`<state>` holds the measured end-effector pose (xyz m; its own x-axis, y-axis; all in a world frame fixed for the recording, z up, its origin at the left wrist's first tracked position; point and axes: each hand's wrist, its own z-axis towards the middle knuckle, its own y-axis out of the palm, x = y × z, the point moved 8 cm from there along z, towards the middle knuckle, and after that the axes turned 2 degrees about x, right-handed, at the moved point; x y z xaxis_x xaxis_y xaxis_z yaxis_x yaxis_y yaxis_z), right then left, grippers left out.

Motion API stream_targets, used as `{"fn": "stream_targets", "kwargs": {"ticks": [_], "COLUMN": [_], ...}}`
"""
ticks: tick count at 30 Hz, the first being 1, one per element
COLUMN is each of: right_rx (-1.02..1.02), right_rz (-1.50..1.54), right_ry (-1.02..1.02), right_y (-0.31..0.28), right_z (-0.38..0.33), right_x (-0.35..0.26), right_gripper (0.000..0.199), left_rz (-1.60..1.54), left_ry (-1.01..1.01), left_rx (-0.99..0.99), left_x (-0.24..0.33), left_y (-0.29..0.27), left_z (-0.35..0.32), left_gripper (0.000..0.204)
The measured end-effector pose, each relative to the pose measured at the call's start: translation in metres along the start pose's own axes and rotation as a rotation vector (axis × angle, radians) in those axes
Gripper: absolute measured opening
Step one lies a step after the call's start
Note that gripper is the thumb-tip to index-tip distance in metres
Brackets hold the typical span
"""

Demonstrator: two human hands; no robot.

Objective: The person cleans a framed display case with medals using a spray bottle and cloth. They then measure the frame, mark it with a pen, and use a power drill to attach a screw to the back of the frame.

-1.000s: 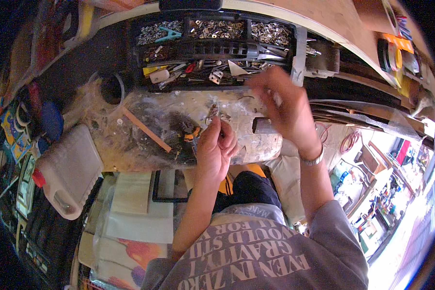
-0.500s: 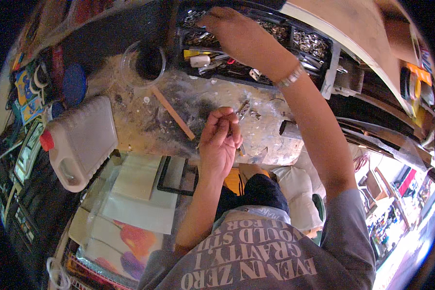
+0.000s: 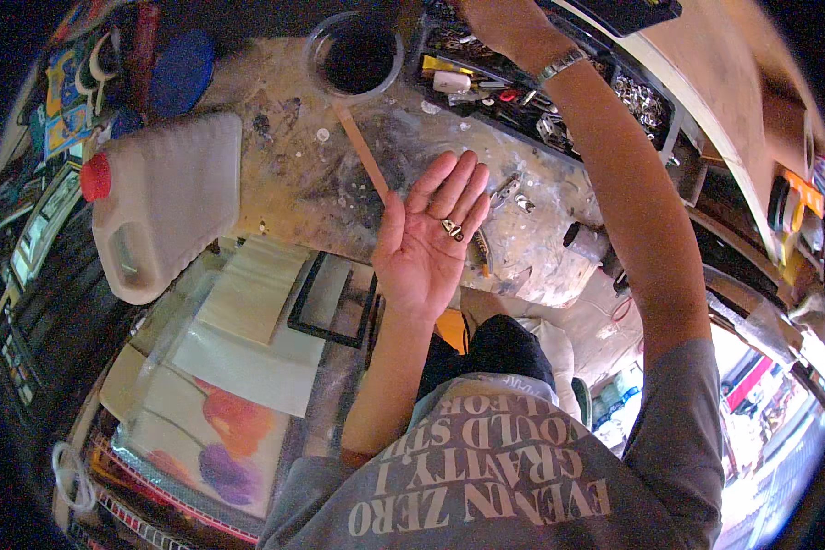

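Note:
My left hand (image 3: 423, 261) is palm up over the workbench, its fingers stretched out and slightly apart. A small shiny metal fitting (image 3: 452, 229) rests on its fingers near the palm. My right hand (image 3: 504, 27) reaches into a black compartment tray (image 3: 676, 128) at the back right. The picture's top edge and the hand itself hide those fingertips. Small metal hardware fills the compartments around it, and a white piece (image 3: 452, 82) lies in the front one. On the bench, just right of my left hand, are a metal tool (image 3: 504, 191) and a small metal piece (image 3: 524, 203).
A clear round tub (image 3: 396, 69) with dark contents stands behind a wooden strip (image 3: 362, 151). At left stands a plastic jug (image 3: 178, 197) with a red cap. Nearer are a black frame (image 3: 337, 337), flat sheets (image 3: 247, 371) and a flower picture (image 3: 233, 431).
The fingers of my left hand have uncurled, exposing the metal fitting. My right hand remains at the tray and now partly leaves the top of the picture. The whole view has shifted.

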<state>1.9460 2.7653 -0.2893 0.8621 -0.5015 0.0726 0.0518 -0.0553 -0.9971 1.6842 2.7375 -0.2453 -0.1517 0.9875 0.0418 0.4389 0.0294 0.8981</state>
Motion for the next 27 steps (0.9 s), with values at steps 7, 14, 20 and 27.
{"fn": "stream_targets", "kwargs": {"ticks": [7, 14, 20, 27], "right_rx": [0.266, 0.277, 0.248, 0.096], "right_rz": [0.293, 0.357, 0.276, 1.393], "right_ry": [0.126, 0.131, 0.054, 0.488], "right_y": [-0.024, -0.031, -0.065, -0.098], "right_z": [-0.01, -0.022, -0.038, -0.103], "right_x": [0.008, 0.012, -0.01, -0.028], "right_gripper": [0.021, 0.02, 0.018, 0.017], "left_rz": [-0.161, -0.271, -0.071, -0.053], "left_ry": [-0.02, -0.052, 0.008, 0.052], "left_rx": [0.014, -0.069, 0.036, 0.037], "left_x": [0.005, 0.005, 0.005, 0.006], "left_y": [-0.002, -0.002, -0.001, -0.002], "left_z": [-0.008, -0.013, -0.013, -0.011], "left_gripper": [0.064, 0.061, 0.059, 0.056]}}
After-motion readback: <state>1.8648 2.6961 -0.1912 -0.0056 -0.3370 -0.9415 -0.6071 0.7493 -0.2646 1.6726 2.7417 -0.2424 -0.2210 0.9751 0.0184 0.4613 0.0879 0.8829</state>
